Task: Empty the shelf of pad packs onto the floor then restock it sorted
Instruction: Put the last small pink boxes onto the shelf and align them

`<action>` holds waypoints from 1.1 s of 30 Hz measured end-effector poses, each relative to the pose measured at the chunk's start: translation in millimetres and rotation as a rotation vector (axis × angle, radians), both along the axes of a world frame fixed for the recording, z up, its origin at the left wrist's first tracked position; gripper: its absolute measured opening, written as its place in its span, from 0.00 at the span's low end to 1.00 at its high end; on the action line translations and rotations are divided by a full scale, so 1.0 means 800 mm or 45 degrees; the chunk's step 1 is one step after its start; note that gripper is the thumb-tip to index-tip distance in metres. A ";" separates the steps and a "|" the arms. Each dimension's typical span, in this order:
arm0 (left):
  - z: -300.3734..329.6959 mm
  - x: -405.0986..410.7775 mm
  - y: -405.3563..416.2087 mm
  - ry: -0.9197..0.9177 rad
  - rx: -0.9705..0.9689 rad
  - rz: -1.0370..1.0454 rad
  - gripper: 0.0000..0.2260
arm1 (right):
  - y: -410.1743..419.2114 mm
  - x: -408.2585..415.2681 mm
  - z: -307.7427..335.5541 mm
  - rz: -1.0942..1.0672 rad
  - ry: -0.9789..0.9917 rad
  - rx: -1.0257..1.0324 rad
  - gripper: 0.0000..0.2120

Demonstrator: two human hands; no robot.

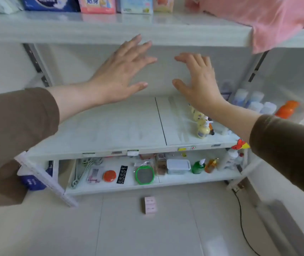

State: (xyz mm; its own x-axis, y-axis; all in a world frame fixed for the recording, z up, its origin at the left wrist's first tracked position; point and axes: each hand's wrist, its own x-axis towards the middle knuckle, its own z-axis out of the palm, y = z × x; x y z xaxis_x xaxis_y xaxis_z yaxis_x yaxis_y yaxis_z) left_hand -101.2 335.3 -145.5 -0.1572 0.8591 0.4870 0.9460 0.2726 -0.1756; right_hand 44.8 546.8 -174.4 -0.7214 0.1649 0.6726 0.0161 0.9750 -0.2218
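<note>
Both hands, left [118,74] and right [199,84], reach up spread and holding nothing. 1 pack [150,205] lies on the floor [147,237]. Emptying seems underway; next, grasp packs on the top shelf [110,28].

Bare middle shelf [95,130]; yellow bottles [202,126] at right.

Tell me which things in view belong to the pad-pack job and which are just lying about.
Belongs to the job:
- pad packs on the top shelf
- pink pack on the floor
- left hand and right hand, both open and holding nothing

Just lying about:
- yellow pump bottles on the middle shelf
- orange bottle
- green-rimmed sieve, red lid and green bottle on the bottom shelf
- black cable
</note>
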 end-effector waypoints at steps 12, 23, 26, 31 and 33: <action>-0.326 0.070 -0.077 -0.536 -0.276 -0.083 0.27 | -0.057 0.077 -0.298 -0.088 -0.422 -0.246 0.22; -0.635 0.082 -0.122 -0.896 -0.562 0.082 0.28 | -0.073 0.111 -0.610 -0.197 -0.843 -0.519 0.24; -0.719 0.072 -0.117 -0.947 -0.643 0.114 0.28 | -0.079 0.107 -0.690 -0.213 -0.933 -0.604 0.25; -0.857 0.050 -0.084 -1.014 -0.741 0.090 0.27 | -0.081 0.082 -0.823 -0.260 -1.021 -0.626 0.25; -0.913 0.041 -0.072 -1.049 -0.728 0.103 0.27 | -0.081 0.071 -0.879 -0.278 -1.042 -0.628 0.26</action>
State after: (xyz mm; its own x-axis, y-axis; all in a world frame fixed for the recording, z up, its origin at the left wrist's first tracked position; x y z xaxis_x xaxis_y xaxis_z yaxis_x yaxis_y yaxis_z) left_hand -68.3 278.1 -875.5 -0.3277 0.9017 -0.2819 0.8137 0.4210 0.4008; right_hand 101.4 482.3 -877.4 -0.8545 0.4783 -0.2025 0.5155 0.7331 -0.4437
